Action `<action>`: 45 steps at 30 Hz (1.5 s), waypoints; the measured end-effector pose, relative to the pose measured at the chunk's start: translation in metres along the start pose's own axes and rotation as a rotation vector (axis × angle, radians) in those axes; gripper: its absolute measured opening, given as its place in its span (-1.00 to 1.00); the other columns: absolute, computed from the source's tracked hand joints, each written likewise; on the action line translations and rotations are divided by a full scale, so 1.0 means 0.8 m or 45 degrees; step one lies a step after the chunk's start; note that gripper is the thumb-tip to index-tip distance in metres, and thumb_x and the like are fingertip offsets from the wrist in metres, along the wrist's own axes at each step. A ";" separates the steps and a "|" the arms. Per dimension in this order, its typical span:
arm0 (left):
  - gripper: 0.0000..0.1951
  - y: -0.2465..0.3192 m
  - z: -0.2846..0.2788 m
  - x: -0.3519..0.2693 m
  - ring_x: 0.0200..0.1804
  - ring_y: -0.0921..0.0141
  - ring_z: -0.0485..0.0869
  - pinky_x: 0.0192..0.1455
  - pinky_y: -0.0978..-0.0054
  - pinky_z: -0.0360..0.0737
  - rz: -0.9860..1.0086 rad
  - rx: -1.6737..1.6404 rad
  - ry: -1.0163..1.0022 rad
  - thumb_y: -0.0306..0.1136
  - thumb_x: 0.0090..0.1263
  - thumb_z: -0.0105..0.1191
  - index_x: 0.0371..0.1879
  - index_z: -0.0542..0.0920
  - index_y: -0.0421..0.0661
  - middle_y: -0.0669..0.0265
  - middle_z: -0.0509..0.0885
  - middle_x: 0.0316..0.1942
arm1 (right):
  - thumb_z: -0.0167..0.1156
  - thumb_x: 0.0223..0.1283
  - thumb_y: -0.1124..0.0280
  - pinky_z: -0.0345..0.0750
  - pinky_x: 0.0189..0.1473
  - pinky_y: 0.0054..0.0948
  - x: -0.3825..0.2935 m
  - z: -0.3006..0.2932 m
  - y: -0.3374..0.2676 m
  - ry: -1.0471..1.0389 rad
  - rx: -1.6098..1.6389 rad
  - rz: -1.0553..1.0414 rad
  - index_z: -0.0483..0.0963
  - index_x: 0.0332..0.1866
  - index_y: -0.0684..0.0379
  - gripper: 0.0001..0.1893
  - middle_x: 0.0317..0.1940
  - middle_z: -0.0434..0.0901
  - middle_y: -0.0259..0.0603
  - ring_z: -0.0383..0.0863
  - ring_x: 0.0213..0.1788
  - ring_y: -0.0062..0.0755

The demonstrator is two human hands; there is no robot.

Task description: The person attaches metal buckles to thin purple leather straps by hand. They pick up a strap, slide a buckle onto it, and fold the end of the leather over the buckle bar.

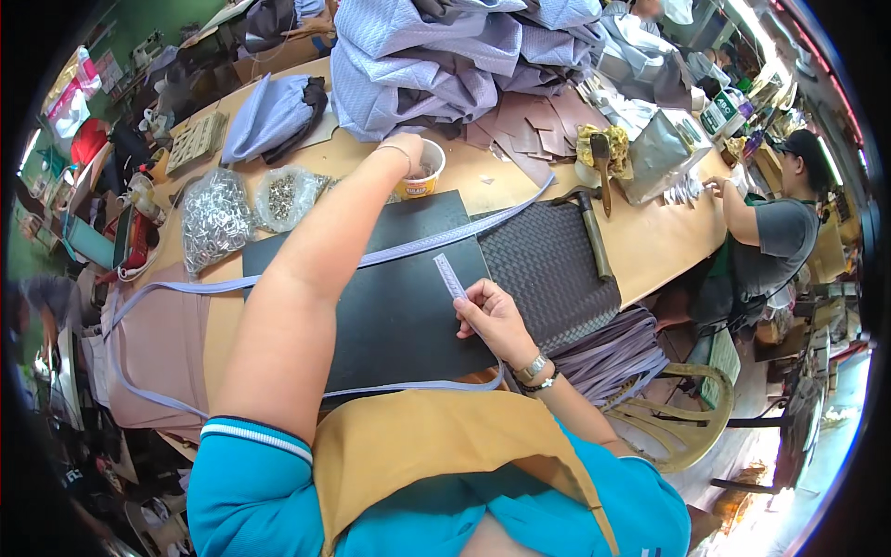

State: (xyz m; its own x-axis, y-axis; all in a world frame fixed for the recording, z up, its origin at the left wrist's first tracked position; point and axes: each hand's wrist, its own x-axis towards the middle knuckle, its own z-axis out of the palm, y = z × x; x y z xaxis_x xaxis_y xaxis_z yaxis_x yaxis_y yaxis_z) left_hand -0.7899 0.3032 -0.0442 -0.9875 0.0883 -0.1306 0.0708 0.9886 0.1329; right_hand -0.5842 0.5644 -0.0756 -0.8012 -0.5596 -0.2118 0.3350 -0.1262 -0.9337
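My right hand (495, 322) pinches a lavender braided strap (445, 271) near one end, and that end points up over a black board (411, 306). The strap trails from this hand along the board's near edge. Another lavender length (431, 244) crosses the board diagonally and loops at the left. My left hand (402, 150) reaches forward to a yellow and white paper tub (422, 186). Its fingers are hidden at or inside the rim, so I cannot see what they hold. Small items lie in the tub.
Bags of silver buckles (216, 219) and small metal hardware (282, 198) sit left. A hammer (594, 240) rests on a dark woven panel (550, 271). Quilted lavender pieces (424, 63) pile up behind. More straps hang over a plastic chair (696, 418). A co-worker (773, 223) stands right.
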 end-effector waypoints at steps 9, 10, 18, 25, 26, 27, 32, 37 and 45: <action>-0.74 -0.014 -0.018 -0.059 -0.34 0.45 0.68 -0.20 0.47 0.60 0.036 -0.826 0.469 -0.25 0.26 0.19 -0.17 0.70 -0.14 0.23 0.73 -0.38 | 0.21 0.25 0.36 0.55 -0.44 -0.64 0.003 -0.003 0.006 0.010 0.015 -0.024 0.36 -0.26 0.19 -0.81 -0.46 0.48 -0.38 0.49 -0.53 -0.72; -0.73 -0.011 -0.018 -0.073 -0.32 0.49 0.66 -0.19 0.51 0.60 -0.025 -1.139 0.402 -0.27 0.29 0.17 -0.13 0.67 -0.15 0.28 0.71 -0.34 | 0.21 0.25 0.35 0.55 -0.44 -0.65 0.003 -0.003 0.007 0.017 0.025 -0.025 0.36 -0.26 0.19 -0.81 -0.46 0.48 -0.38 0.49 -0.53 -0.71; -0.70 0.007 0.025 -0.236 -0.16 0.51 0.62 -0.02 0.59 0.60 -0.155 -2.194 0.060 -0.46 0.36 0.10 0.06 0.54 -0.17 0.36 0.64 -0.17 | 0.20 0.26 0.32 0.49 -0.50 -0.70 0.003 0.007 -0.001 0.059 -0.060 -0.011 0.39 -0.26 0.18 -0.81 -0.48 0.46 -0.43 0.42 -0.56 -0.77; -0.68 0.030 0.035 -0.315 -0.09 0.47 0.63 0.05 0.55 0.57 -0.043 -2.054 0.265 -0.50 0.33 0.12 0.06 0.54 -0.25 0.27 0.65 -0.11 | 0.22 0.25 0.30 0.42 -0.45 -0.70 0.009 0.026 -0.002 0.002 -0.377 -0.092 0.42 -0.27 0.20 -0.80 -0.48 0.47 -0.47 0.41 -0.48 -0.79; -0.65 0.032 0.035 -0.320 -0.08 0.48 0.63 0.06 0.56 0.57 -0.056 -2.079 0.269 -0.53 0.30 0.15 0.08 0.53 -0.25 0.25 0.66 -0.10 | 0.22 0.24 0.30 0.42 -0.43 -0.69 0.008 0.031 -0.003 -0.012 -0.417 -0.103 0.43 -0.27 0.21 -0.80 -0.47 0.48 -0.46 0.41 -0.46 -0.78; -0.63 0.034 0.035 -0.325 -0.08 0.48 0.63 0.06 0.56 0.57 -0.027 -2.082 0.275 -0.55 0.28 0.16 0.08 0.52 -0.26 0.25 0.66 -0.10 | 0.23 0.24 0.31 0.42 -0.41 -0.68 0.007 0.036 -0.007 -0.027 -0.447 -0.126 0.43 -0.27 0.22 -0.80 -0.47 0.49 -0.46 0.42 -0.45 -0.78; -0.66 0.034 0.041 -0.333 -0.11 0.52 0.62 -0.01 0.63 0.55 0.022 -1.981 0.389 -0.56 0.25 0.20 0.03 0.57 -0.26 0.28 0.66 -0.13 | 0.22 0.25 0.37 0.34 -0.46 -0.75 0.004 0.055 -0.015 -0.061 -0.534 -0.286 0.42 -0.27 0.19 -0.84 -0.49 0.42 -0.53 0.35 -0.49 -0.84; -0.75 0.020 0.055 -0.321 -0.19 0.56 0.61 -0.09 0.70 0.54 0.068 -1.569 0.586 -0.45 0.32 0.16 -0.05 0.62 -0.25 0.31 0.66 -0.16 | 0.23 0.23 0.37 0.38 -0.40 -0.70 0.006 0.064 -0.028 -0.064 -0.502 -0.291 0.43 -0.29 0.23 -0.83 -0.48 0.48 -0.48 0.40 -0.45 -0.80; -0.79 0.014 0.063 -0.264 -0.27 0.56 0.62 -0.14 0.62 0.61 -0.212 -2.393 0.528 -0.34 0.38 0.12 -0.12 0.63 -0.20 0.35 0.68 -0.26 | 0.21 0.25 0.31 0.33 -0.54 -0.72 0.045 0.075 -0.020 0.013 -0.251 -0.174 0.44 -0.30 0.20 -0.81 -0.53 0.46 -0.47 0.38 -0.52 -0.79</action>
State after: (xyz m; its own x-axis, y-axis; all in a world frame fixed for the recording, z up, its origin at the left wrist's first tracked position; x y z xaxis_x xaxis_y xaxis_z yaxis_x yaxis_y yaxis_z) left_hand -0.5731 0.3016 -0.0645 -0.9541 -0.2875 -0.0835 0.0470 -0.4194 0.9066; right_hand -0.5889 0.4970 -0.0508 -0.8376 -0.5402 -0.0812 0.1202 -0.0372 -0.9921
